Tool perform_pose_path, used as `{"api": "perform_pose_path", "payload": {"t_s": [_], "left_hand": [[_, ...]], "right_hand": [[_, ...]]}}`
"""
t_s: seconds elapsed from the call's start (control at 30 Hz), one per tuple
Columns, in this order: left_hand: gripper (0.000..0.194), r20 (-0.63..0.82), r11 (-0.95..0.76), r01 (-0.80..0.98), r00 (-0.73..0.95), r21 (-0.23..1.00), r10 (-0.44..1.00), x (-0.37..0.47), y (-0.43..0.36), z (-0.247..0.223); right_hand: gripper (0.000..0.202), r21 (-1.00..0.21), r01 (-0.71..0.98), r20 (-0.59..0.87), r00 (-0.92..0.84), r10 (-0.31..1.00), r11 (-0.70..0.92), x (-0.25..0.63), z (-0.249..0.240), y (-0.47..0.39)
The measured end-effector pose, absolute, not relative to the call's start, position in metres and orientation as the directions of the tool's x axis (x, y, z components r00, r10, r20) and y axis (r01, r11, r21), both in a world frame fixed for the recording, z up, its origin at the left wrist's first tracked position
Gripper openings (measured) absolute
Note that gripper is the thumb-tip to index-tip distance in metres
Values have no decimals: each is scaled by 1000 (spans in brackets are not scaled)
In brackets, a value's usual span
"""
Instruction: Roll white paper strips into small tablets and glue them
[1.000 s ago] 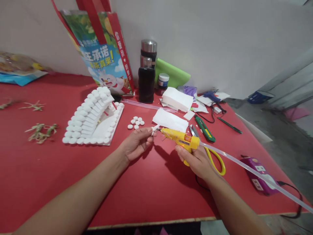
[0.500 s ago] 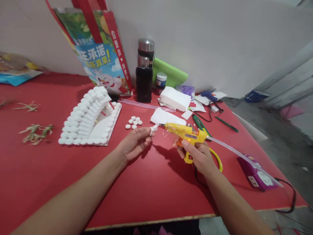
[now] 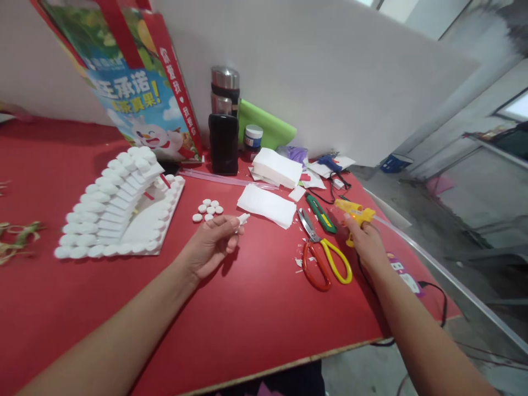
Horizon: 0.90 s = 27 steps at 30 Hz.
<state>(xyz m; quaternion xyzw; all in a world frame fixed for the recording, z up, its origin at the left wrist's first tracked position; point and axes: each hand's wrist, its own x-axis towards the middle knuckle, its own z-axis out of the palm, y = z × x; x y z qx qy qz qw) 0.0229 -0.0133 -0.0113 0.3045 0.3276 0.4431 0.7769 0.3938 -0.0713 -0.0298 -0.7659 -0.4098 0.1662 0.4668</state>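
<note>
The person's left forearm reaches in low across the red table (image 3: 247, 308), the left hand (image 3: 214, 242) held just above it, thumb and forefinger pinched on a small white piece (image 3: 244, 218), the other fingers curled loosely beneath. The right arm stretches well out to the other side, and the right hand (image 3: 366, 242), back upward, is wrapped around the handle of a yellow glue gun (image 3: 350, 208), nozzle pointing left over the table near a green cutter (image 3: 320, 213). Whether the gun touches the tabletop, I can't tell from here.

Most of the right fingers are hidden by the hand and the grip, so the trigger is lost to me. The white piece is mostly covered by the fingertips; its shape is hard to make out. The left hand partly covers one of the white discs (image 3: 210, 206). The right forearm blocks part of a purple box (image 3: 402, 275), and the long clear glue stick (image 3: 433, 253) behind the gun runs out of sight at the right.
</note>
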Motion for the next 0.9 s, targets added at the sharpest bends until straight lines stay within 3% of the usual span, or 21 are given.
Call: {"api": "perform_pose_path", "payload": {"t_s": [0.2,0.33,0.47,0.63,0.7,0.77,0.9], "left_hand": [[32,-245,435,-472,411,766,878,22,-14,-11],[32,-232,422,-459,413,782,880,23,-14,-9],[32,-208,401,-458,415,794,886,21,-15,-11],[29,-158,339,-425,405,839,901,20,-17,-10],[29,-130,307,-401,411,863,902,21,-19,-10],[26,-107,279,-358,432,891,895,21,-21,-9],[22,-105,255,-250,491,934,865,20,-26,-8]], "right_hand": [[58,-619,690,151,574,805,-376,402,-41,-81],[55,-560,766,159,473,866,-315,400,-35,-82],[50,-436,827,169,463,870,-356,399,-33,-92],[66,-235,934,285,332,899,-270,358,-9,-153],[62,-296,937,376,291,880,-184,325,14,-175],[42,-497,864,326,277,904,-86,289,39,-177],[29,-837,536,234,169,958,110,238,62,-120]]}}
